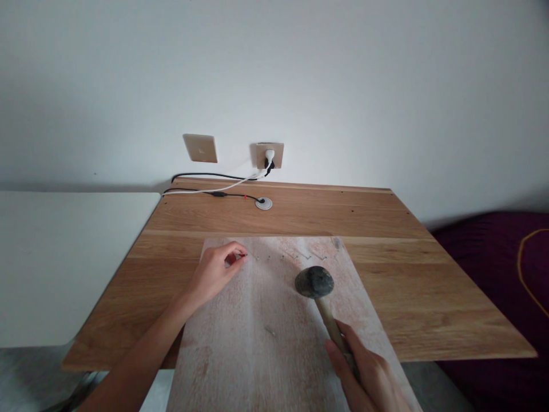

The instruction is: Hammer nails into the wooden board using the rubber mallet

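My right hand (364, 369) is wrapped round the wooden handle of a rubber mallet (314, 282). The mallet's dark head hovers over the pale, worn wooden board (231, 355). At the board's far left, my left hand (221, 266) pinches a small nail (246, 254), mostly covered by thumb and forefinger. To the right of those fingertips, a row of several nails (282, 257) stands in the board, some of them leaning. What looks like a few loose nails (270, 330) lie nearer me, on the middle of the board.
Under the board is a brown wooden table (429, 297). Black and white cables (218, 191) run along its back to a wall socket (270, 155) and a round grommet (263, 203). A white tabletop (64, 269) adjoins at left; a purple cushioned piece (489, 269) sits at right.
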`<action>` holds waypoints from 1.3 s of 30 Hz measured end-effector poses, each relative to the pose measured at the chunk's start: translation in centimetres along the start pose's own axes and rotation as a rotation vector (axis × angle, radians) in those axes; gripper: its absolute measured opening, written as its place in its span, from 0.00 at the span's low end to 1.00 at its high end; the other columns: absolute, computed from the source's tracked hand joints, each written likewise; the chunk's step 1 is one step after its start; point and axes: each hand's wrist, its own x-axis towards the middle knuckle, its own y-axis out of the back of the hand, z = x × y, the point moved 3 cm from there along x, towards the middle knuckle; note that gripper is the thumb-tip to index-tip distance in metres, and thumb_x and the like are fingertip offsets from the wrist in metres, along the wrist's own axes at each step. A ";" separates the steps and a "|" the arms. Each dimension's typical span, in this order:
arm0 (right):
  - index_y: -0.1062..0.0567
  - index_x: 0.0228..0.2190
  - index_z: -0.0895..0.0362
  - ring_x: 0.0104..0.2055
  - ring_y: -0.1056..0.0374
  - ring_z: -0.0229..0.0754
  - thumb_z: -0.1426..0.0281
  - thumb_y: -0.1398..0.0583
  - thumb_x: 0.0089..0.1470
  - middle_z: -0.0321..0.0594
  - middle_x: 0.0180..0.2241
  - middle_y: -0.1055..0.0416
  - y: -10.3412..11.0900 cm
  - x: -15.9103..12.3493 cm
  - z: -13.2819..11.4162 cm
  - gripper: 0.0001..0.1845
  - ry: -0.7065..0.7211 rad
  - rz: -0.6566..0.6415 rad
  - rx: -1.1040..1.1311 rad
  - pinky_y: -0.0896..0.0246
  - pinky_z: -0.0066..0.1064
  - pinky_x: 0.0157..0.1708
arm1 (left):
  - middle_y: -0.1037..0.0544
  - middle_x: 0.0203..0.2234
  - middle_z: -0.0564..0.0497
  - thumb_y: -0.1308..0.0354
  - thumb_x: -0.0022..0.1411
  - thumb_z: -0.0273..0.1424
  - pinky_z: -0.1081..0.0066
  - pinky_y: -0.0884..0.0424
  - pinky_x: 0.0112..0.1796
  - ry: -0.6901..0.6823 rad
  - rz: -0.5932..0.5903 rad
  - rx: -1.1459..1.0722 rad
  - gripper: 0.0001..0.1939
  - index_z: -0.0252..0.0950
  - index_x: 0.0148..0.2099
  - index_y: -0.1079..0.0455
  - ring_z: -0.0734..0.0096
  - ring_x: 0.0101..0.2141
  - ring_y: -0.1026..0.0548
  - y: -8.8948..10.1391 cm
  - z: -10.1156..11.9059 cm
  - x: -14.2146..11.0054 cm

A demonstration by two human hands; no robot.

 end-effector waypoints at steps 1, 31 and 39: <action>0.16 0.46 0.51 0.35 0.15 0.55 0.37 0.47 0.65 0.48 0.33 0.13 0.0 0.0 0.0 0.35 0.001 0.001 0.006 0.21 0.32 0.34 | 0.18 0.32 0.54 0.41 0.68 0.32 0.72 0.28 0.37 -0.006 0.002 0.005 0.06 0.38 0.42 0.22 0.72 0.31 0.23 0.0 0.0 0.0; 0.25 0.50 0.59 0.27 0.28 0.44 0.56 0.49 0.73 0.38 0.27 0.25 -3.3 4.0 -7.4 0.22 0.235 -0.371 0.042 0.34 0.33 0.31 | 0.16 0.37 0.52 0.40 0.66 0.25 0.70 0.26 0.37 -0.021 0.034 0.025 0.22 0.40 0.61 0.29 0.71 0.31 0.21 -0.7 -0.4 -0.1; 0.28 0.48 0.60 0.27 0.27 0.47 0.59 0.52 0.71 0.41 0.27 0.24 -5.3 5.3 -8.5 0.20 0.291 -0.430 0.028 0.42 0.35 0.27 | 0.17 0.34 0.54 0.42 0.61 0.23 0.70 0.28 0.34 -0.016 0.024 -0.040 0.27 0.39 0.62 0.29 0.70 0.29 0.22 -0.6 -0.3 -0.1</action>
